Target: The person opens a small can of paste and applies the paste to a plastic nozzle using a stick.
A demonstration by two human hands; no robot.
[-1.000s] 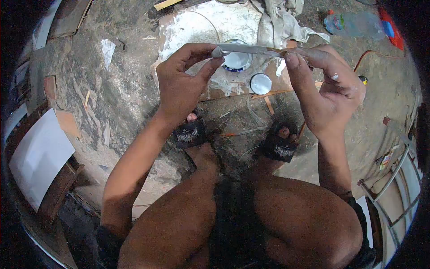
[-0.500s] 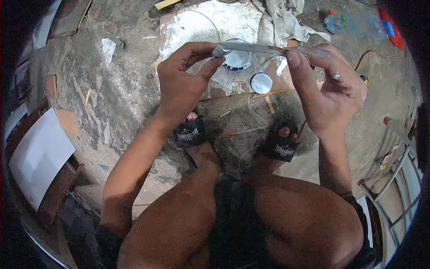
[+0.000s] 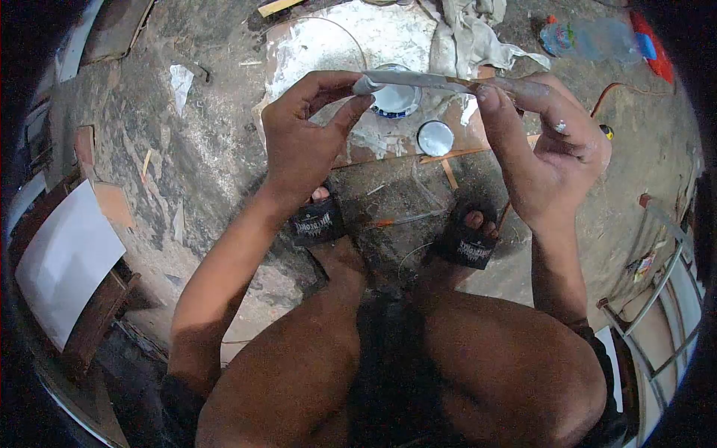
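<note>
A thin grey-white strip (image 3: 418, 78) stretches level between my two hands, with a rounded or rolled left end and a brownish patch toward the right; its exact kind is unclear. My left hand (image 3: 306, 142) pinches the rolled end between thumb and fingers. On the other side, my right hand (image 3: 549, 145) grips the opposite end between thumb and index finger, and white smears mark its fingers. Below and behind the strip stands an open can of white paint (image 3: 397, 113), partly covered by it. A round white-topped lid or small tin (image 3: 435, 138) sits just right of the can.
A paint-splashed board (image 3: 321, 45) lies under the can. Crumpled cloth (image 3: 478, 45) and a clear plastic bottle (image 3: 594, 39) are at the far side. Thin wood strips (image 3: 449, 173) lie near my sandalled feet. A white panel (image 3: 71, 261) leans at left, a metal frame (image 3: 665, 321) at right.
</note>
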